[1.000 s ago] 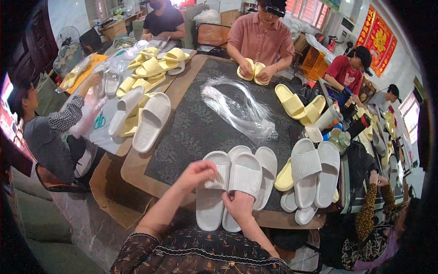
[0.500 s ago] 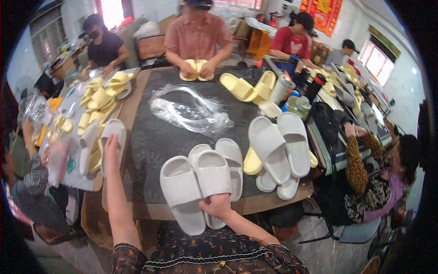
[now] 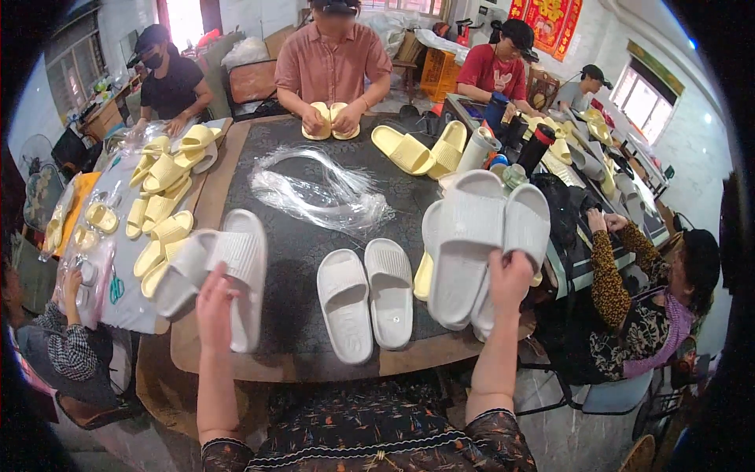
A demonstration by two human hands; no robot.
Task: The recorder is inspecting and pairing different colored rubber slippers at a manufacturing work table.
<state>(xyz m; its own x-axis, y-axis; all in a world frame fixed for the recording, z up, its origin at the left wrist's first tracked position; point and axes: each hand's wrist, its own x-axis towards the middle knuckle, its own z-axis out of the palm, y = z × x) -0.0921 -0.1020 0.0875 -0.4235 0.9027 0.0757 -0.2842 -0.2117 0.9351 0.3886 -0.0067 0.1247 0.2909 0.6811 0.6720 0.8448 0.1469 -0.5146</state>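
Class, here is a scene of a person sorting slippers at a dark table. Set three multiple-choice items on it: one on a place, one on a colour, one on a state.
1. Where does the white pair that no hand touches lie?
A. on the table between the two hands
B. on the floor
C. on a chair

2. What colour are the slippers held by the person in the pink shirt?
A. black
B. yellow
C. red

3. What is the right hand doing?
A. resting empty
B. holding a bottle
C. gripping white slippers

Answers:
1 A: the white pair lies flat on the table.
2 B: the yellow slippers show in that person's hands.
3 C: the right hand clasps the white slippers; the left hand holds another.
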